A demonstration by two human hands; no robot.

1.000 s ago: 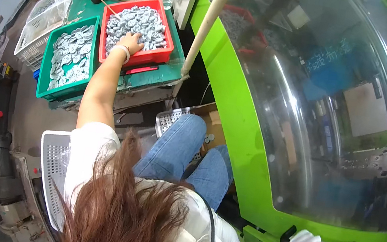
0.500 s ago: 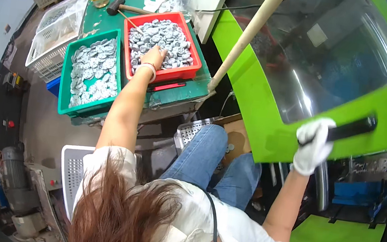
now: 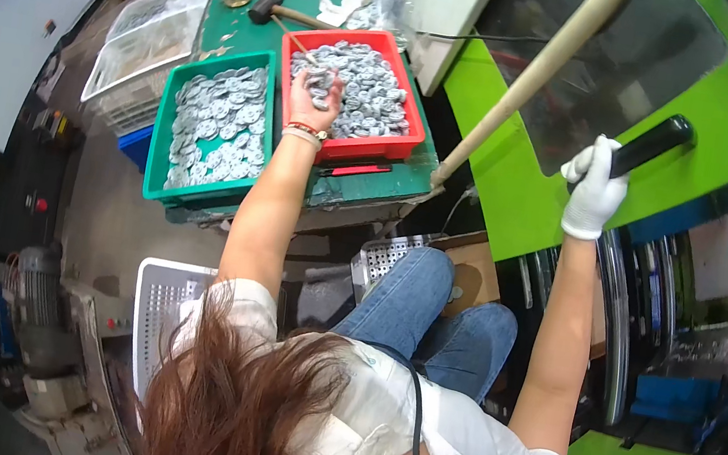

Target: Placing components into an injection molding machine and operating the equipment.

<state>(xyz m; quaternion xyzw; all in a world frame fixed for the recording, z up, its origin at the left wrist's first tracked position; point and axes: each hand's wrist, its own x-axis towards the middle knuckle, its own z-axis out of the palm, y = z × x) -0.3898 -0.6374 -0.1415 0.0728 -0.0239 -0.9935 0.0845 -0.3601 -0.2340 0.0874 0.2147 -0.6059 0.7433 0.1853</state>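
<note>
Over the near left part of a red tray (image 3: 374, 147), my bare left hand (image 3: 310, 112) is turned palm up. Several small grey round pieces (image 3: 321, 82) lie in its cupped fingers. The tray is heaped with the same kind of piece. To its left, a green tray (image 3: 199, 194) holds flatter grey discs (image 3: 222, 117), loosely spread. My right hand (image 3: 595, 194), in a white glove, is wrapped around the black handle (image 3: 659, 143) of a bright green machine door (image 3: 519, 199) with a dark window.
A hammer (image 3: 268, 9) lies behind the red tray on the green table (image 3: 331, 193). A pale pole (image 3: 526, 87) slants up at the table's right corner. White crates (image 3: 153, 36) stand at the left. Metal bars (image 3: 612, 312) and a blue block (image 3: 676, 397) show inside the machine.
My left hand has turned palm up with grey pieces in it. My right hand and the door handle have moved farther away, and more of the machine's inside shows. The view has shifted.
</note>
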